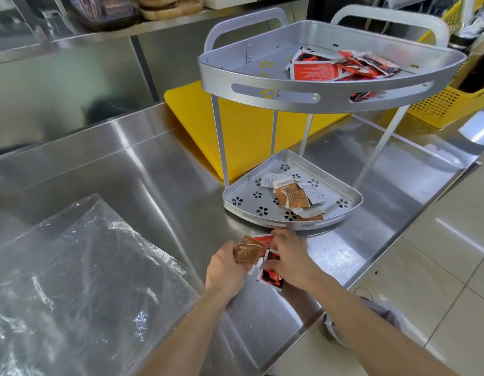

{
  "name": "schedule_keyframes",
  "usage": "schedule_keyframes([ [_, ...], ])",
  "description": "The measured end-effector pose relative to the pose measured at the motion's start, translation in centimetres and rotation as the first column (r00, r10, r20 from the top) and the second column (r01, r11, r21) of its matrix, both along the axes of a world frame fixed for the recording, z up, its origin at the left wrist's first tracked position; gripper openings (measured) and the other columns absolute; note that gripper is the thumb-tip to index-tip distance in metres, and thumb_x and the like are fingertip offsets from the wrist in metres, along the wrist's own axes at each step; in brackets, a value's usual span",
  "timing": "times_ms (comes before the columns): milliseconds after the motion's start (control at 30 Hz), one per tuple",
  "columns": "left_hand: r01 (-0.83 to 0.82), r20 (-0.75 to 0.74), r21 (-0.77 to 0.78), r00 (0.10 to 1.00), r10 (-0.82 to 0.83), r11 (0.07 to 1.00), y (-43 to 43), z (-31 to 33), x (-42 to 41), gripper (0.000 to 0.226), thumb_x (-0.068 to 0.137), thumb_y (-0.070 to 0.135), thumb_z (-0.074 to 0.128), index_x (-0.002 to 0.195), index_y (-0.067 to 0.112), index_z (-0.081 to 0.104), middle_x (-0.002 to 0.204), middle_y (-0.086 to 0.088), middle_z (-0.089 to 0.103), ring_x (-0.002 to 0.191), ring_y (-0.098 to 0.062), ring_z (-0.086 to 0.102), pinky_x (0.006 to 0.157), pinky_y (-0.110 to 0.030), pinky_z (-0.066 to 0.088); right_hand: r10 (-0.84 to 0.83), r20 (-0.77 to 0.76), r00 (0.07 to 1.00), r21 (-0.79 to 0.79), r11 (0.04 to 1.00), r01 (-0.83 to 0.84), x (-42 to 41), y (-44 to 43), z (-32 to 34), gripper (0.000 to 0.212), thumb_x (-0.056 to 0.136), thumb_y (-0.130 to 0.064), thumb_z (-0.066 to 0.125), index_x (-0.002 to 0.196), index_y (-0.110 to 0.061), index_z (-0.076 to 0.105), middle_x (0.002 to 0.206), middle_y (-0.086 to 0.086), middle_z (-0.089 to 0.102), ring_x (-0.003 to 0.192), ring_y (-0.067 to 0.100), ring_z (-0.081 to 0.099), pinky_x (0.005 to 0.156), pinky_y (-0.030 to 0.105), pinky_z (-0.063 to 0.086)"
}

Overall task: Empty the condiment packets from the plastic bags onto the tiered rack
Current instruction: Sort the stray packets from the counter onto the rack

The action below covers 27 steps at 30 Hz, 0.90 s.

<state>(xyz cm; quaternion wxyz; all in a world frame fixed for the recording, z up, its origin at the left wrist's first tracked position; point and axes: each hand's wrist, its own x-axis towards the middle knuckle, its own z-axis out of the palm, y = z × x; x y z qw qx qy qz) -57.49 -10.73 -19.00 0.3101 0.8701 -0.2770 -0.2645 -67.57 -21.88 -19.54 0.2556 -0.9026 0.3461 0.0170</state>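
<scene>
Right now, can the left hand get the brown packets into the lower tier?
Probably yes. The left hand holds the brown packets just in front of the lower tier, whose near side is open from above; only the low rim lies between.

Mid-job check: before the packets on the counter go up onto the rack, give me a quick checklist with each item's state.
1. Left hand grips the brown packets: ok.
2. Right hand has the red packets gathered: not ok, it only rests on them on the counter.
3. Lower tier has room beside its brown and white packets: ok.
4. Upper tier has room beside its red pile: ok.
5. Plastic bag emptied: cannot tell.
</scene>
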Motion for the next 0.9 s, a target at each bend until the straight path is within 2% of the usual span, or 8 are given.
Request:
schedule_keyframes([
  [133, -0.134, -0.097, -0.101, 0.987, 0.125, 0.986, 0.8, 0.1, 0.9, 0.018, 0.077, 0.013, 0.069, 0.088, 0.013, 0.055, 0.076, 0.006, 0.058, 0.072, -0.017, 0.054, 0.058, -0.022, 0.039, 0.060, -0.055, 0.997, -0.044, 0.997, -0.063, 0.0, 0.1, -0.1, 0.045, 0.076, -0.036, 0.068, 0.108, -0.007, 0.056, 0.141, 0.000, 0.037, 0.133, 0.021, 0.028, 0.105, 0.036, 0.021],
  [233, -0.213, -0.163, -0.166, 0.969, 0.186, 0.963, 0.9, 0.4, 1.2, 0.020, 0.079, 0.010, 0.068, 0.096, 0.012, 0.056, 0.080, 0.006, 0.058, 0.072, -0.012, 0.053, 0.058, -0.017, 0.039, 0.134, -0.151, 0.979, -0.100, 0.984, -0.150, 0.3, -0.5, 0.5, 0.053, 0.076, -0.044, 0.066, 0.113, -0.010, 0.049, 0.132, 0.001, 0.043, 0.127, 0.021, 0.033, 0.101, 0.038, 0.024],
  [300, -0.239, -0.194, -0.189, 0.960, 0.203, 0.952, 1.1, 0.5, 1.3, 0.022, 0.079, 0.010, 0.068, 0.098, 0.012, 0.057, 0.084, 0.004, 0.059, 0.072, -0.010, 0.053, 0.058, -0.017, 0.040, 0.177, -0.206, 0.962, -0.127, 0.970, -0.205, 0.6, -0.7, 0.9, 0.047, 0.075, -0.046, 0.067, 0.102, -0.014, 0.045, 0.124, 0.003, 0.047, 0.121, 0.022, 0.037, 0.100, 0.038, 0.025],
  [367, -0.260, -0.220, -0.203, 0.952, 0.214, 0.944, 1.3, 0.3, 1.3, 0.023, 0.079, 0.010, 0.069, 0.098, 0.012, 0.056, 0.085, 0.003, 0.060, 0.071, -0.007, 0.053, 0.056, -0.015, 0.040, 0.201, -0.227, 0.953, -0.087, 0.970, -0.226, 0.9, -0.8, 1.3, 0.050, 0.071, -0.045, 0.071, 0.094, -0.017, 0.036, 0.119, 0.005, 0.050, 0.115, 0.024, 0.041, 0.097, 0.038, 0.028],
  [500, -0.326, -0.261, -0.235, 0.929, 0.264, 0.916, 1.5, 0.6, 1.5, 0.026, 0.081, 0.009, 0.068, 0.099, 0.014, 0.050, 0.084, 0.007, 0.057, 0.072, -0.003, 0.052, 0.055, -0.011, 0.039, 0.239, -0.240, 0.941, 0.019, 0.970, -0.241, 1.2, -0.9, 1.2, 0.059, 0.068, -0.042, 0.074, 0.109, -0.014, 0.045, 0.112, 0.007, 0.054, 0.105, 0.025, 0.049, 0.090, 0.036, 0.035],
  [667, -0.332, -0.298, -0.304, 0.923, 0.241, 0.893, 0.1, 2.1, 1.9, 0.023, 0.086, 0.007, 0.060, 0.104, 0.019, 0.050, 0.088, 0.007, 0.057, 0.080, -0.008, 0.055, 0.075, -0.026, 0.050, 0.209, -0.127, 0.970, 0.196, 0.964, -0.182, 0.4, -0.6, 1.5, 0.026, 0.077, -0.032, 0.068, 0.088, -0.019, 0.048, 0.091, -0.003, 0.045, 0.088, 0.014, 0.050, 0.082, 0.030, 0.043],
  [767, -0.264, -0.304, -0.345, 0.939, 0.159, 0.901, -2.0, 3.4, 1.7, 0.024, 0.091, 0.009, 0.052, 0.111, 0.021, 0.046, 0.089, 0.012, 0.055, 0.082, -0.007, 0.054, 0.079, -0.032, 0.049, 0.185, -0.044, 0.982, 0.255, 0.952, -0.168, -0.9, -1.0, 4.8, 0.028, 0.080, -0.032, 0.066, 0.069, -0.026, 0.041, 0.070, -0.009, 0.043, 0.062, 0.004, 0.043, 0.058, 0.020, 0.034],
  [900, -0.136, -0.308, -0.328, 0.951, 0.030, 0.935, -5.9, 4.6, 1.7, 0.026, 0.091, 0.013, 0.053, 0.114, 0.017, 0.042, 0.095, 0.006, 0.060, 0.087, -0.014, 0.058, 0.084, -0.035, 0.048, 0.129, 0.119, 0.985, 0.374, 0.913, -0.165, -3.4, -1.8, 13.6, 0.018, 0.081, -0.031, 0.067, 0.088, -0.019, 0.055, 0.077, -0.003, 0.062, 0.058, 0.005, 0.056, 0.046, 0.016, 0.042],
])
